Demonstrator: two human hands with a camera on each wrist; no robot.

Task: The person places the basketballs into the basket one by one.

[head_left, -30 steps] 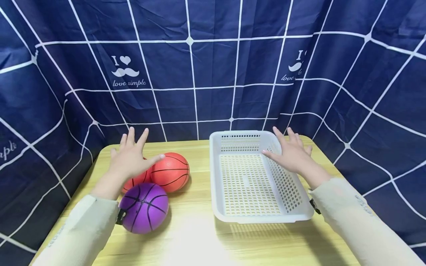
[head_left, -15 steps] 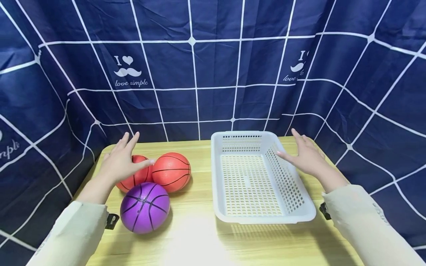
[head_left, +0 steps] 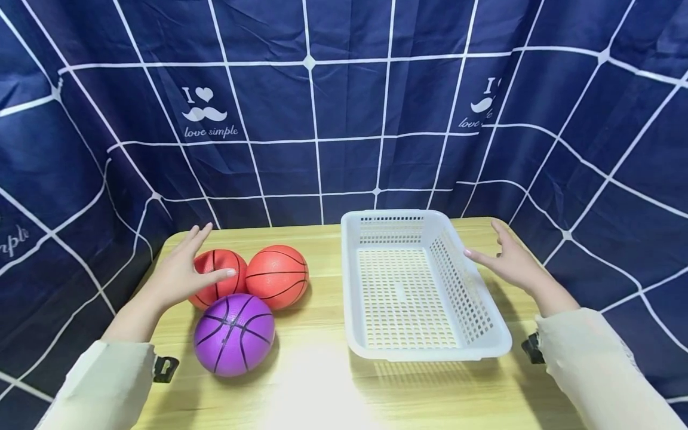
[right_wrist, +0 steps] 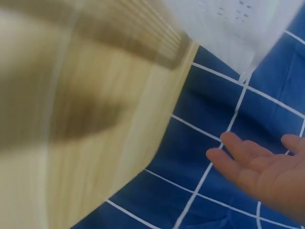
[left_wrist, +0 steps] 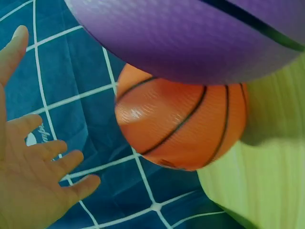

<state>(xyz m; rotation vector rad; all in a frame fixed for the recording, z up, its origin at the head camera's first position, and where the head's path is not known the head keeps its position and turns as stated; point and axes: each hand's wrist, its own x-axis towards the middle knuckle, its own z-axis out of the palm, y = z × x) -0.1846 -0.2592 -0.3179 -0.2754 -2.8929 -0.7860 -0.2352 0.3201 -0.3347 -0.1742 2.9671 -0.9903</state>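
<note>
At the near left of the table (head_left: 322, 251), the purple ball (head_left: 234, 334) is sitting in front of the left orange ball (head_left: 224, 260) and the right orange ball (head_left: 276, 278), and from my end of the feed I am reading the cluster as self-steadying: the round sides are probably keeping one another from rolling, though I am not making out for certain whether the purple one is touching both. Beside the left orange ball, the left hand (head_left: 180, 272) is hovering with fingers straight and thumb spread, gripping nothing; that wide span is probably leaving room for the ball's curve. The ball is showing a crease on top, so I am judging it soft. Across on the right, the white basket (head_left: 349, 280) is standing mouth up, its broad base likely keeping it steady; its slotted floor is letting the wood show through, and all three balls are lying outside it. Near its right wall, the right hand (head_left: 513, 263) is hanging with fingers and thumb apart, holding nothing. Farther back, a blue gridded curtain (head_left: 344, 107) is enclosing the table.
</note>
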